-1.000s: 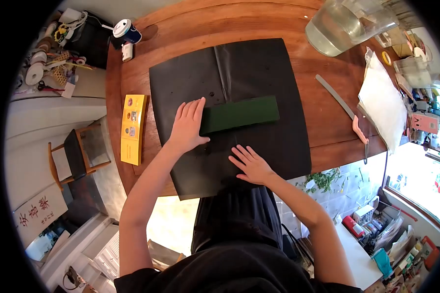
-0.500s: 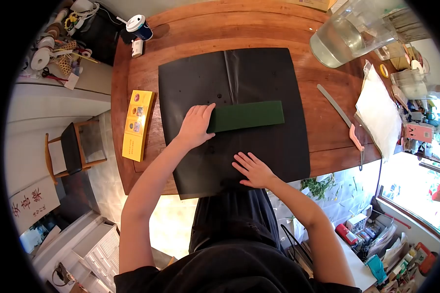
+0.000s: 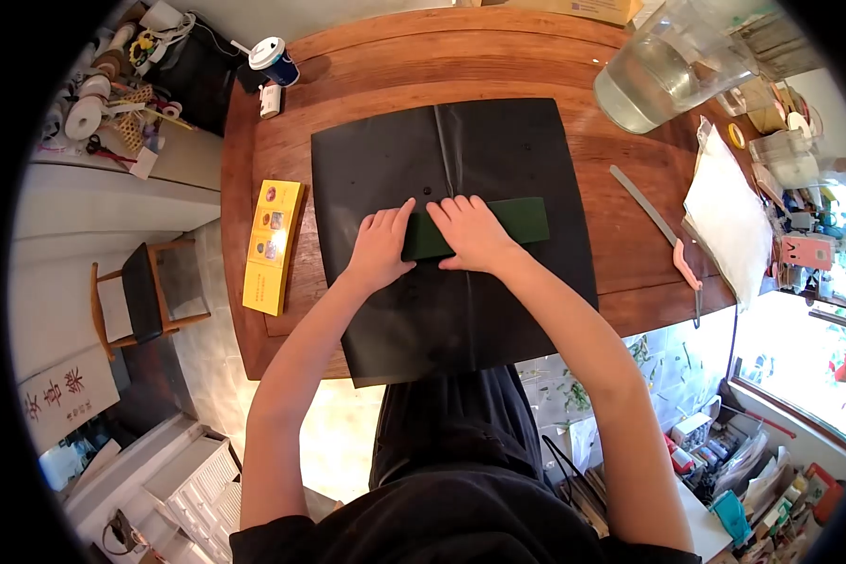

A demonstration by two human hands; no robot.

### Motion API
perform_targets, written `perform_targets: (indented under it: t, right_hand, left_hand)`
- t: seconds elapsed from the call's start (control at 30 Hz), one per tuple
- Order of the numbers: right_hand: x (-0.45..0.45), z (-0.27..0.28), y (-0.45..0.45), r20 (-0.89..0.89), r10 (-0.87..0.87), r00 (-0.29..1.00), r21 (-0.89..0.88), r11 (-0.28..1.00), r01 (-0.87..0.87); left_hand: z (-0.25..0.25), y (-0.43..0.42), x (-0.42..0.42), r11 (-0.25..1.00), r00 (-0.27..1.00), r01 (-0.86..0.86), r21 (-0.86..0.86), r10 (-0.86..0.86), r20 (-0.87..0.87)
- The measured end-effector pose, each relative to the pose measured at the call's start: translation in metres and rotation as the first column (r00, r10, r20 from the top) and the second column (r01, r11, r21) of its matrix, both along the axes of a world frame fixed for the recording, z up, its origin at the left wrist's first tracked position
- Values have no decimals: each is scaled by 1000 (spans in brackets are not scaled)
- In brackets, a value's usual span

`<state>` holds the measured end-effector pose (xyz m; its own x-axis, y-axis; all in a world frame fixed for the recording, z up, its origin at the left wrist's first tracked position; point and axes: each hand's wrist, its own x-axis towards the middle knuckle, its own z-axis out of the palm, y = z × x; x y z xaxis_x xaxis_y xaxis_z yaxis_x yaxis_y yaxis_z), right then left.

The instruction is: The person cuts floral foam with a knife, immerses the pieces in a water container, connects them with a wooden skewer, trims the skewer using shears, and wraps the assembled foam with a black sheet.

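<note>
A long dark green block of floral foam (image 3: 526, 218) lies crosswise on a black sheet (image 3: 376, 155) with a crease down its middle. My left hand (image 3: 382, 246) grips the block's left end, fingers at the far edge and thumb at the near edge. Just to its right, my right hand (image 3: 475, 235) is laid across the block, its thumb on the near side and its fingers over the top. Part of the foam is hidden under both hands; its right end shows.
A pink-handled knife (image 3: 645, 199) and white paper (image 3: 724, 211) lie on the wooden table (image 3: 367, 61) at right. Behind them stands a large clear water container (image 3: 644, 89). On the left are a yellow box (image 3: 273, 246), a lidded cup (image 3: 274, 64) and a small white box (image 3: 270, 101).
My right hand has moved up and forward from the black sheet onto the green foam. My left hand stays at the foam's left end.
</note>
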<state>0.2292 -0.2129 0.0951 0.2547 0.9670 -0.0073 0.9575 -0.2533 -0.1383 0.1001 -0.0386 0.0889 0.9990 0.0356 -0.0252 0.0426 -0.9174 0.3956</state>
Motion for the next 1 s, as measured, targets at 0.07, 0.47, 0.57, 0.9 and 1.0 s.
perform_targets:
  t: [0.07, 0.47, 0.57, 0.9, 1.0]
  right_hand:
    - [4, -7, -4, -60, 15, 998, 85, 996, -10]
    - [8, -8, 0, -54, 31, 998, 67, 997, -27]
    - [4, -8, 0, 5, 35, 999, 62, 997, -36]
    - [-16, 63, -19, -35, -20, 999, 252, 967, 28]
    - [-25, 70, -91, -313, -222, 924, 277, 909, 312]
  left_hand:
    - [0, 1, 0, 1000, 1000, 12, 11, -12, 7]
    - [-5, 1, 3, 1000, 999, 5, -15, -4, 39]
    - [-5, 1, 2, 1000, 999, 1, 19, -2, 37]
    - [35, 0, -33, 992, 928, -121, -36, 126, 350]
    - [31, 60, -97, 972, 819, -213, -101, 234, 524]
